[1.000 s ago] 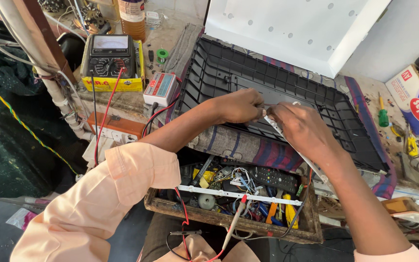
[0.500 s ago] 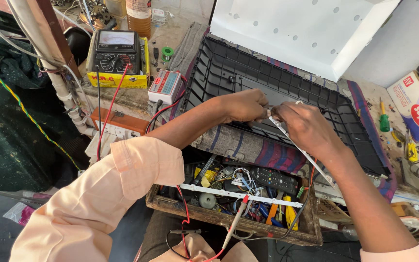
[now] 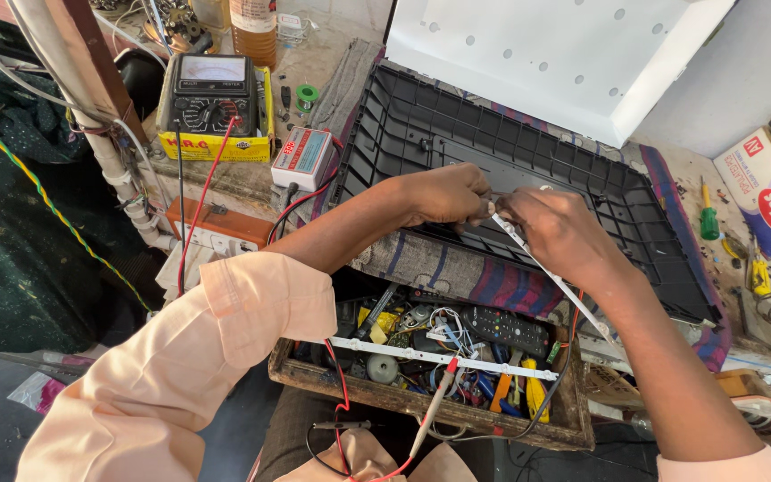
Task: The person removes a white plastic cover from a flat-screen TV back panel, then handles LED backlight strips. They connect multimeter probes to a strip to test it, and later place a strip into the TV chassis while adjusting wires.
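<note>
So the thin white LED strip [image 3: 551, 277] was a long narrow bar, running diagonally from the hands down toward the person's lap. Its top end sat right between both hands, over the black plastic back panel [image 3: 528, 161]. Left hand [image 3: 443, 195] was curled closed, pinching that end; right hand [image 3: 564, 234] was closed over the strip just below. A wooden tray [image 3: 421, 397] of tools and wires sat underneath, with a multimeter [image 3: 213, 98] off to the left.

Bright daylight, sharp focus, glare on the white panel [image 3: 555, 54]
</note>
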